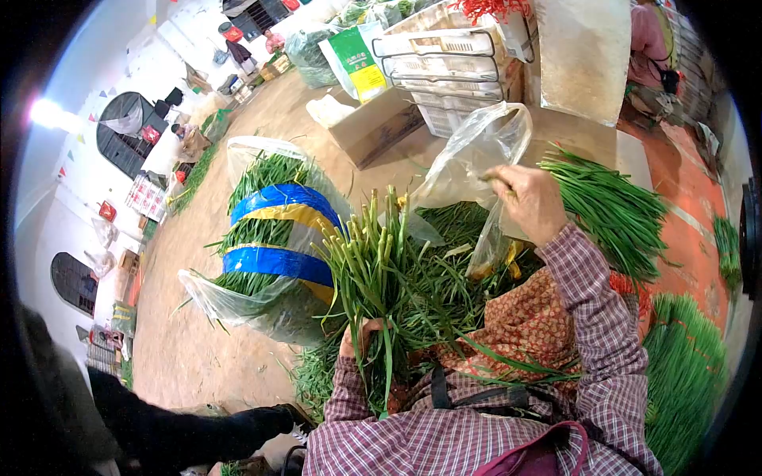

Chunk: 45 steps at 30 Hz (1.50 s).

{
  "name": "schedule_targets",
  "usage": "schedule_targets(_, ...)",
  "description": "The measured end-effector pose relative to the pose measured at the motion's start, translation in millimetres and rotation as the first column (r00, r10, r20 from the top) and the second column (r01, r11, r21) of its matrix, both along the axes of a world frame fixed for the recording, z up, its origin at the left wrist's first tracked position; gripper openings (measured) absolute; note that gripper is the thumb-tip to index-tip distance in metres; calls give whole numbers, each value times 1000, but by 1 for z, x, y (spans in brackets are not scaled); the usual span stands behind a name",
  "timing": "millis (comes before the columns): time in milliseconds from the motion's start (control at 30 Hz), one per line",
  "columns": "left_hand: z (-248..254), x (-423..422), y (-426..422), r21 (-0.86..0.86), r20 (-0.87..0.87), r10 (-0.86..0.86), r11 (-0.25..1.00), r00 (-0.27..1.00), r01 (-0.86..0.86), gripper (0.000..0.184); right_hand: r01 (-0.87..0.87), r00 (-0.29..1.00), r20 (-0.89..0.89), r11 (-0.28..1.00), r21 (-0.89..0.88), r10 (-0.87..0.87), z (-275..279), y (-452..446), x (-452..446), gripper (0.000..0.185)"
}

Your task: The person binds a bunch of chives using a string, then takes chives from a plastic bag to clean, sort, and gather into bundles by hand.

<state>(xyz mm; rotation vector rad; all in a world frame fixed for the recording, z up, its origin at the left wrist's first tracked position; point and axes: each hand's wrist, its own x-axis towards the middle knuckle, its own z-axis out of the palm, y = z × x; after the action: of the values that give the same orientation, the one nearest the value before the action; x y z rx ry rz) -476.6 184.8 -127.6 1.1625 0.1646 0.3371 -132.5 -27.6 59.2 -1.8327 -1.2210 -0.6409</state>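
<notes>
My left hand [365, 336] is wrapped round a bunch of green stalks [373, 262], cut ends up, leaves hanging over my lap. My right hand [530, 202] is raised to the right, its fingers pinched together beside a clear plastic bag [468, 155]; what is between the fingertips is too small to make out. Loose green leaves [452, 278] lie in and below that bag. To the left, a clear bag packed with greens [266, 178] has blue and yellow bands [278, 262] round it.
An open cardboard box [377, 131] and a white crate [444, 71] stand ahead. Bunches of greens lie at the right [607, 202] and lower right [683, 381]. Another person's dark-clothed leg [198, 432] is at lower left. A person in pink [651, 47] is at upper right.
</notes>
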Motion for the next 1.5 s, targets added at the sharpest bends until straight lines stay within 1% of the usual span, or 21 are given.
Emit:
schedule_targets(67,-2,0,-1,2,10,-8,1000,1000,8,33,-70,981,-192,943,-326,7,1,-4,-15,25)
schedule_targets(167,-4,3,-1,3,13,-28,1000,1000,28,33,-176,977,-150,971,-161,153,13,0,-52,38)
schedule_targets(233,-4,4,-3,17,16,-36,999,999,36,33,-275,961,-54,948,-161,270,9,8,-64,45)
schedule_targets(400,0,8,-6,46,25,-50,998,998,49,34,-317,946,49,945,-74,321,-6,27,-67,26)
schedule_targets(467,10,8,-14,28,22,-24,999,999,23,35,-228,958,166,973,-49,233,-11,30,-62,15)
schedule_targets(500,12,9,-15,18,20,-14,1000,1000,14,35,-225,959,165,973,-51,230,-14,32,-59,15)
schedule_targets(567,15,11,-16,53,66,-18,998,998,15,34,-54,989,135,997,-56,61,-20,34,-52,16)
schedule_targets(633,11,7,-14,99,115,-34,995,993,22,34,61,983,169,996,68,-72,-19,32,-29,16)
schedule_targets(733,2,-2,-10,33,66,-1,999,998,-1,32,108,992,61,990,88,-114,-16,18,-7,14)
schedule_targets(800,5,-1,-8,-58,12,-18,998,1000,19,33,-86,980,-178,996,21,89,-20,14,-6,18)
schedule_targets(833,6,1,-12,-80,26,-10,997,1000,13,34,-86,980,-178,996,20,88,-21,14,-10,18)
schedule_targets(900,15,8,-23,-123,55,5,992,998,2,35,-380,810,-473,924,28,347,-23,16,-27,26)
schedule_targets(933,18,11,-24,-53,83,-23,998,996,27,36,-379,809,-474,925,28,346,-23,17,-34,26)
schedule_targets(1033,15,10,-20,154,93,-63,987,994,48,47,-659,476,-732,749,70,487,-18,19,-50,38)
schedule_targets(1100,14,8,-17,205,5,-84,975,996,81,56,-679,439,-726,725,118,530,-22,22,-56,40)
schedule_targets(1200,12,8,-18,217,-24,-68,973,997,72,63,-600,616,-637,800,2,464,-13,20,-63,39)
schedule_targets(1300,15,6,-19,158,-4,-37,987,999,37,49,-571,678,-609,817,-85,411,-18,21,-59,31)
schedule_targets(1367,13,4,-17,151,41,-11,989,999,5,43,-574,686,-551,819,-10,475,-21,21,-56,23)
schedule_targets(1400,8,2,-14,151,68,-6,988,998,-5,41,-507,788,-429,861,-47,441,-21,21,-52,21)
schedule_targets(1433,-9,-3,1,99,81,-113,990,990,105,40,-432,870,-297,899,-73,394,-21,21,-49,18)
schedule_targets(1500,-15,-16,15,48,100,-219,975,971,215,42,-327,914,-279,942,-79,294,-21,22,-38,12)
